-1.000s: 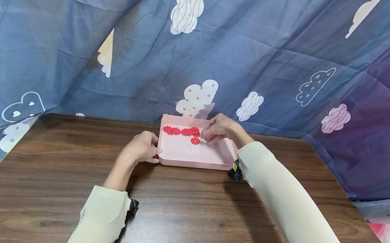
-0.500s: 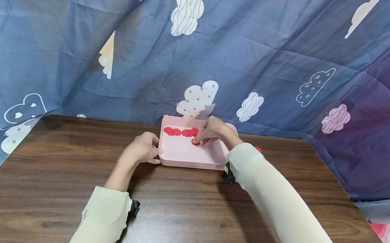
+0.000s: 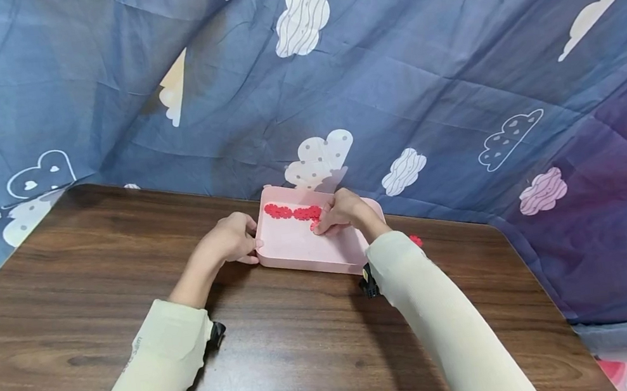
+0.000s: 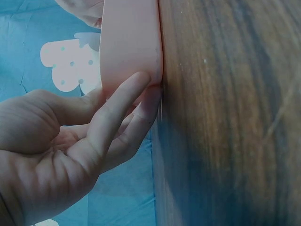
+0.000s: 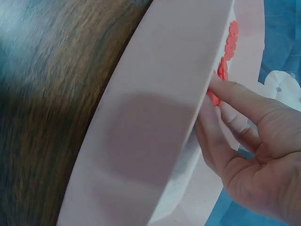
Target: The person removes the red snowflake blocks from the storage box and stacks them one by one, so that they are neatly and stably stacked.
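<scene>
A shallow pink tray lies on the wooden table near the fabric wall. My left hand holds the tray's left end; in the left wrist view its fingertips lie against the tray's outer wall. Inside the tray, my right hand pinches a small red flower-shaped plastic piece, partly hidden by the fingers. The same piece shows between thumb and fingers in the right wrist view. Several more red flower-shaped pieces lie in a row along the tray's back side.
One red flower-shaped piece lies on the table right of the tray, beside the right sleeve. Blue cloud-patterned fabric hangs behind the table's back edge. A black wrist device sits under the right cuff.
My right hand has moved left and down within the tray and taken hold of the separate red piece, shifting it slightly toward the row. The left hand stays at the tray's end.
</scene>
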`<act>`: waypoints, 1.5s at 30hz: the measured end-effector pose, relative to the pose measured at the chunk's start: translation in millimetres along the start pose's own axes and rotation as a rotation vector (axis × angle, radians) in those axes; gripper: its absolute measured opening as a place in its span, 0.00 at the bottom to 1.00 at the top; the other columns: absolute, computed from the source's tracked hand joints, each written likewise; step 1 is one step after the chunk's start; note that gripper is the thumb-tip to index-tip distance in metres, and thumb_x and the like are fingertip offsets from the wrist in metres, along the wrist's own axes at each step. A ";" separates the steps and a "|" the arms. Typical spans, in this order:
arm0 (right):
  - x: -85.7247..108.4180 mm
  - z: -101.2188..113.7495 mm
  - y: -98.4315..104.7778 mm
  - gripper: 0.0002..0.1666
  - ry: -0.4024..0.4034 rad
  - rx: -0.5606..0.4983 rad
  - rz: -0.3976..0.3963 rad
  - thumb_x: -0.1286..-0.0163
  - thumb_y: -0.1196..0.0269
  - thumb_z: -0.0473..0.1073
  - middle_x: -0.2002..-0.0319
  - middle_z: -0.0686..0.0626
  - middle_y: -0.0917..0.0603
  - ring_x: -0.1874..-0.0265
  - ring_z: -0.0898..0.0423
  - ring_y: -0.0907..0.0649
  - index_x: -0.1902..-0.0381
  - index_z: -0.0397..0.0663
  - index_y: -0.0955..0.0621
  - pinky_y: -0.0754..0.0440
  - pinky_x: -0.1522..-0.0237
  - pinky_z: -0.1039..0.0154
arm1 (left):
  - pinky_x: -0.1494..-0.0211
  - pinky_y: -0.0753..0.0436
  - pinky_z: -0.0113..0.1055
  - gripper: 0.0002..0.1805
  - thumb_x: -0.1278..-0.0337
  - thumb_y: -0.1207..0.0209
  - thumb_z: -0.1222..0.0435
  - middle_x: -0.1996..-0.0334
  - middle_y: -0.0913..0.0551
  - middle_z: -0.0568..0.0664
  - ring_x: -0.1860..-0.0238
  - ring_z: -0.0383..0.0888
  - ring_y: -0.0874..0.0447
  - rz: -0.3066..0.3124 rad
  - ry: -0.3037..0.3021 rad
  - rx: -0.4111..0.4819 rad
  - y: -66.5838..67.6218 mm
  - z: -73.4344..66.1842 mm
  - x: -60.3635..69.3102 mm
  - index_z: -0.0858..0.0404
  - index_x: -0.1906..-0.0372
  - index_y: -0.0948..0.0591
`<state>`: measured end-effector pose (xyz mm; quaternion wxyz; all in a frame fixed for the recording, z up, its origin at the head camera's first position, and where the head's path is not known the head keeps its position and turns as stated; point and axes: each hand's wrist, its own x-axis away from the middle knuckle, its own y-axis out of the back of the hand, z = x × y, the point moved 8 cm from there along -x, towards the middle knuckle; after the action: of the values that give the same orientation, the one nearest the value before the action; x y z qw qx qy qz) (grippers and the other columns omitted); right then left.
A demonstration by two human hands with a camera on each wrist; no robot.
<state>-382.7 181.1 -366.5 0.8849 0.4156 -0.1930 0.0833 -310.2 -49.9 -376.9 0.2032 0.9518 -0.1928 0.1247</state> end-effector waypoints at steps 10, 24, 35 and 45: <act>4.8 0.4 -3.1 0.14 0.009 -0.222 0.052 0.38 0.27 0.20 0.77 0.47 0.13 0.79 0.57 0.10 0.55 0.25 0.17 0.03 0.56 0.58 | 0.57 0.03 0.32 0.23 0.26 0.43 0.78 0.58 0.18 0.62 0.64 0.44 0.15 0.002 -0.002 0.002 -1.1 0.6 -0.7 0.82 0.32 0.31; 11.5 -14.2 27.2 0.13 -0.009 -0.290 0.082 0.33 0.32 0.20 0.74 0.46 0.12 0.74 0.58 0.10 0.52 0.25 0.18 0.03 0.52 0.60 | 0.57 0.03 0.32 0.23 0.26 0.44 0.78 0.57 0.19 0.62 0.64 0.44 0.15 0.013 -0.003 0.011 -3.6 1.2 -1.5 0.82 0.32 0.31; 27.4 -23.0 58.1 0.14 -0.019 -0.303 0.041 0.31 0.34 0.20 0.70 0.45 0.12 0.75 0.58 0.11 0.48 0.28 0.19 0.04 0.62 0.67 | 0.55 0.03 0.34 0.26 0.26 0.45 0.78 0.54 0.19 0.65 0.61 0.46 0.15 0.029 -0.018 0.024 -2.2 1.7 -0.2 0.83 0.29 0.34; 40.2 -45.7 95.7 0.17 -0.004 -0.190 0.000 0.29 0.34 0.23 0.72 0.51 0.14 0.73 0.63 0.13 0.44 0.26 0.20 0.06 0.62 0.69 | 0.55 0.03 0.34 0.26 0.26 0.45 0.79 0.52 0.21 0.66 0.61 0.46 0.15 0.035 -0.019 0.032 -1.8 0.7 1.1 0.83 0.29 0.35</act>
<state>-363.1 277.0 -309.2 0.9200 0.3298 -0.2018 0.0636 -308.4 -49.1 -377.8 0.1839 0.9526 -0.2094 0.1221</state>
